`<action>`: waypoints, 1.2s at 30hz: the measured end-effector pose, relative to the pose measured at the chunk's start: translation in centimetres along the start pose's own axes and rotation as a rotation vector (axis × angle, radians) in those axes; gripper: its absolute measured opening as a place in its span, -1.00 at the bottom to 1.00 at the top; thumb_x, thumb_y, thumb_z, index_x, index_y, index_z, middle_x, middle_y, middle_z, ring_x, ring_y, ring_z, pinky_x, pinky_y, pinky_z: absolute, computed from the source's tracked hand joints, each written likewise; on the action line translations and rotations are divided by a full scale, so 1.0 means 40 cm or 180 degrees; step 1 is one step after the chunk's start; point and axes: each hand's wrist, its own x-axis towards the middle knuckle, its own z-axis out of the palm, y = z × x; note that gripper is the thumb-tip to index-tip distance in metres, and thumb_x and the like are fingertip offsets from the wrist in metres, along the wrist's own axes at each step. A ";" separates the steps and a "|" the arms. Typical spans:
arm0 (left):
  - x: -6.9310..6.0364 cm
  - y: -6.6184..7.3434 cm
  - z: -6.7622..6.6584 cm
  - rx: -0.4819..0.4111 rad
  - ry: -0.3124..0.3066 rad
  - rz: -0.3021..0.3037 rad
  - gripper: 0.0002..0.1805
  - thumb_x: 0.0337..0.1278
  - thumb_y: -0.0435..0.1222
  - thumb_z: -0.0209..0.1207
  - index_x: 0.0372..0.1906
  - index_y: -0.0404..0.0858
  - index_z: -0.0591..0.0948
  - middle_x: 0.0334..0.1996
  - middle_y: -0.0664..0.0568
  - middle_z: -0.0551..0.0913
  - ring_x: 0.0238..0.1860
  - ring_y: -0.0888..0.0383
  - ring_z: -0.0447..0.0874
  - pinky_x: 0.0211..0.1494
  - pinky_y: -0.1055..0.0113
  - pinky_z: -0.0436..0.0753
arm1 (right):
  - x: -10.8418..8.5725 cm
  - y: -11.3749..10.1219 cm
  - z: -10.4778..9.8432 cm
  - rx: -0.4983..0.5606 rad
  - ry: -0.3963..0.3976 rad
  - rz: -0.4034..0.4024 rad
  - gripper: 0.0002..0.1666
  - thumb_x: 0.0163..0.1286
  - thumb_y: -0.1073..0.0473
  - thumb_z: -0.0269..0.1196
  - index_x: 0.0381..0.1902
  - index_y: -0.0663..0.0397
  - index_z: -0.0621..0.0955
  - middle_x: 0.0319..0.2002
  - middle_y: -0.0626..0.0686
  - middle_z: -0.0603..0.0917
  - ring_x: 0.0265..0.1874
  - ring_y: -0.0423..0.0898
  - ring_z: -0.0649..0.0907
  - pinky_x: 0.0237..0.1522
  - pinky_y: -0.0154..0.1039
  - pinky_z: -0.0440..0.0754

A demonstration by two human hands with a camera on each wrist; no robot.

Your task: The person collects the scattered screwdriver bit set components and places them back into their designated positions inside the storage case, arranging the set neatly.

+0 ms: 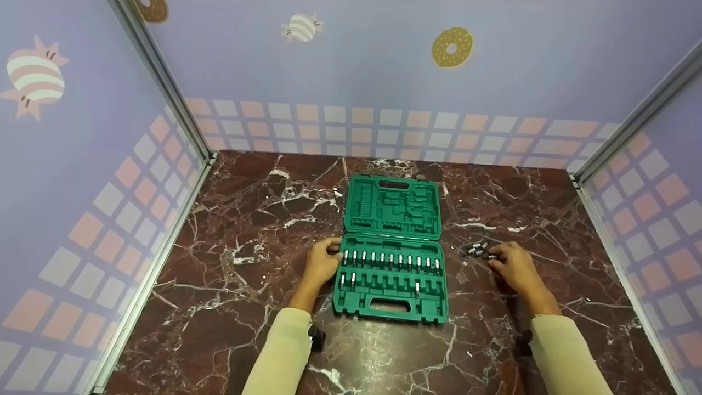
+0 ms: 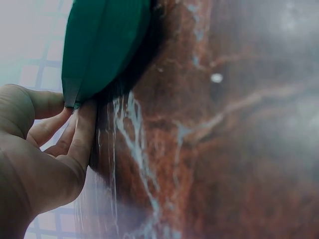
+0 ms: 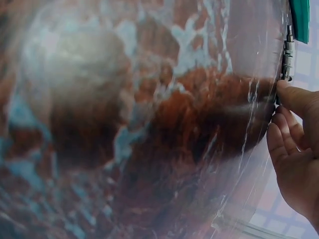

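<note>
An open green socket case (image 1: 351,305) lies on the table, its lid (image 1: 363,189) folded back. Bright metal sockets (image 1: 391,261) fill its upper row; two at the left and one at the right stand in the lower row. My left hand (image 1: 321,264) pinches the case's left edge, thumb on top, as the left wrist view of the case (image 2: 104,45) also shows. To the right of the case, my right hand (image 1: 516,267) pinches a small dark metal socket (image 1: 493,257) beside a small pile of metal pieces (image 1: 476,250). Its far end is hidden by fingers.
The dark red marbled table (image 1: 263,219) reaches on both sides of the case. Lilac walls (image 1: 356,66) with pink and white squares enclose it at the back, left and right. Metal strips (image 1: 148,296) run along the side edges.
</note>
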 end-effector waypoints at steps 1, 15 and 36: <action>0.000 0.000 0.000 0.0006 -0.0003 0.0006 -0.62 0.22 -0.52 0.26 0.13 -0.28 0.72 -0.09 -0.17 0.77 -0.05 -0.11 0.76 0.10 0.00 0.69 | 0.001 0.000 0.000 -0.0013 -0.0005 0.0005 -0.76 0.39 0.32 0.36 -0.02 0.31 0.69 0.01 0.34 0.60 -0.06 0.31 0.67 0.00 0.25 0.62; 0.000 0.001 0.000 0.0026 0.0022 0.0045 -0.62 0.18 -0.54 0.27 0.11 -0.32 0.72 -0.12 -0.18 0.77 -0.09 -0.09 0.76 0.06 0.02 0.70 | -0.002 0.007 0.000 -0.0067 0.0141 -0.0149 -0.91 0.38 0.33 0.37 -0.20 0.23 0.66 -0.18 0.28 0.63 -0.17 0.27 0.66 -0.04 0.26 0.56; -0.001 0.001 -0.002 0.0030 0.0006 0.0064 -0.63 0.21 -0.53 0.26 0.12 -0.31 0.72 -0.11 -0.19 0.76 -0.07 -0.11 0.73 0.04 0.00 0.69 | -0.011 -0.061 0.017 0.0281 0.0276 -0.0168 -0.85 0.33 0.36 0.40 -0.15 0.19 0.70 -0.18 0.22 0.77 -0.18 0.21 0.76 -0.10 0.14 0.69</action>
